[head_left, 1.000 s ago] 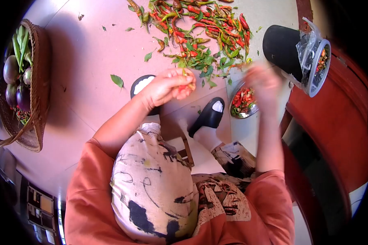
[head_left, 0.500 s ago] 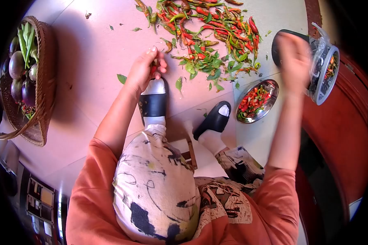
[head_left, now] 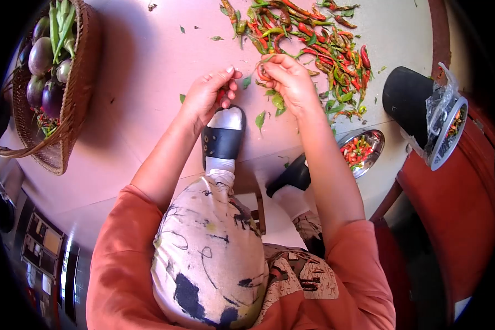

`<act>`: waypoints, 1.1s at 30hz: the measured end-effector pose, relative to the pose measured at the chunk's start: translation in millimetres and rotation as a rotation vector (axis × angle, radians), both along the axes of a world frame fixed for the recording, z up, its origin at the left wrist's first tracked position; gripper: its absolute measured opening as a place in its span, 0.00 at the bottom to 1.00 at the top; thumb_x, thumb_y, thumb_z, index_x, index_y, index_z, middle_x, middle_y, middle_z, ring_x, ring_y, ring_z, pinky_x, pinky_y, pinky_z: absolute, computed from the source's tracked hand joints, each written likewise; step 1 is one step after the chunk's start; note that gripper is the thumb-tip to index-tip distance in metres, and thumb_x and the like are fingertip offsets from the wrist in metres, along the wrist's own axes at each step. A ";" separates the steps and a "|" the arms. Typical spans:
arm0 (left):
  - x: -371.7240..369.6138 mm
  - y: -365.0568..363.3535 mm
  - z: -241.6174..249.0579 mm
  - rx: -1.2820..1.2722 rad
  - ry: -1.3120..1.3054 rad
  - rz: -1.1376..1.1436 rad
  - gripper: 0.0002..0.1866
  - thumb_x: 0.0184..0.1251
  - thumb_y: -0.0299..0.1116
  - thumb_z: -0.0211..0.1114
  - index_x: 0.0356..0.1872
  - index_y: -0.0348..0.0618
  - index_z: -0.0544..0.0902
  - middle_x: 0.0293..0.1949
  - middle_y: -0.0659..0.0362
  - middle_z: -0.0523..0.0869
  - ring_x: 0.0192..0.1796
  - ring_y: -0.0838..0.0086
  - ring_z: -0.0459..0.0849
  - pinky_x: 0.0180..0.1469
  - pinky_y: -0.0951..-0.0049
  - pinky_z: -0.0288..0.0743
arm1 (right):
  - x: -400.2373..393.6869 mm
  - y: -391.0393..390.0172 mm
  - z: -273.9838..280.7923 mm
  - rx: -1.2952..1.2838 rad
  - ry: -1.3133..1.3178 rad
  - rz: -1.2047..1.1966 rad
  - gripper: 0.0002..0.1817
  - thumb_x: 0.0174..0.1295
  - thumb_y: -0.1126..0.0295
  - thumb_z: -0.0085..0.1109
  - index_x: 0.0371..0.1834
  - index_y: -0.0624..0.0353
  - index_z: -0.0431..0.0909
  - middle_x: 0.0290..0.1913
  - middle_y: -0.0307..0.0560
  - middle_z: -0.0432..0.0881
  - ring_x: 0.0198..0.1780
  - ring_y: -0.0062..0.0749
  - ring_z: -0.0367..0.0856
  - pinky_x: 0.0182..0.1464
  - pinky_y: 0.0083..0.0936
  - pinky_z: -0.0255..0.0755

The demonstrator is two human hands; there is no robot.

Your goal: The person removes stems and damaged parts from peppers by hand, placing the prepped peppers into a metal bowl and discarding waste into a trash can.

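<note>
My left hand (head_left: 210, 94) is closed above my left sandal, with a bit of a red chili (head_left: 221, 98) showing between the curled fingers. A short way to its right, my right hand (head_left: 292, 82) pinches a curved red chili (head_left: 260, 71) by thumb and fingertips. That hand hovers at the near edge of a spread of red and green chilies (head_left: 327, 52) on the floor, hiding part of it. Loose green leaves (head_left: 278, 101) lie beneath. Behind my right forearm sits a metal bowl (head_left: 377, 144) with red and green chili pieces, partly covered by the arm.
At the left stands a wicker basket (head_left: 74, 104) holding eggplants and green pods. A black bin (head_left: 407, 99) with a clear plastic liner is at the right, beside red furniture (head_left: 451, 198). My sandals (head_left: 223, 140) rest on the pale floor tiles.
My right hand has swung left from near the bin to the chili spread, and now pinches a chili beside my left hand. The view has shifted slightly.
</note>
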State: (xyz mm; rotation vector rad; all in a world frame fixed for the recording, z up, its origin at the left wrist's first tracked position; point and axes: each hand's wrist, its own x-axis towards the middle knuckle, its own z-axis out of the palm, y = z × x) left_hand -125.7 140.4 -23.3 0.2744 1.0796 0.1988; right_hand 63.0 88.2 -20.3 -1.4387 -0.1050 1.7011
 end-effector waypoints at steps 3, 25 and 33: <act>10.6 -1.2 7.2 -0.034 -0.035 0.024 0.14 0.68 0.41 0.54 0.36 0.39 0.79 0.24 0.64 0.78 0.21 0.82 0.74 0.19 0.85 0.67 | 15.0 -18.5 19.6 0.114 0.222 -0.170 0.07 0.62 0.73 0.53 0.43 0.59 0.75 0.40 0.44 0.81 0.36 0.22 0.77 0.38 0.17 0.69; 44.4 -1.5 42.5 0.462 -0.310 -0.350 0.09 0.62 0.36 0.63 0.37 0.43 0.79 0.27 0.68 0.79 0.24 0.89 0.68 0.24 0.88 0.59 | 8.6 -23.2 78.1 0.110 -0.315 0.184 0.05 0.61 0.72 0.54 0.34 0.62 0.72 0.30 0.37 0.75 0.30 0.14 0.70 0.31 0.14 0.65; 33.0 -12.0 39.4 -0.014 -0.477 0.026 0.16 0.62 0.41 0.62 0.42 0.38 0.78 0.28 0.61 0.77 0.23 0.83 0.68 0.21 0.88 0.56 | 0.0 -31.0 72.4 0.105 0.316 -0.334 0.07 0.63 0.71 0.47 0.39 0.61 0.69 0.34 0.44 0.74 0.31 0.22 0.70 0.33 0.20 0.66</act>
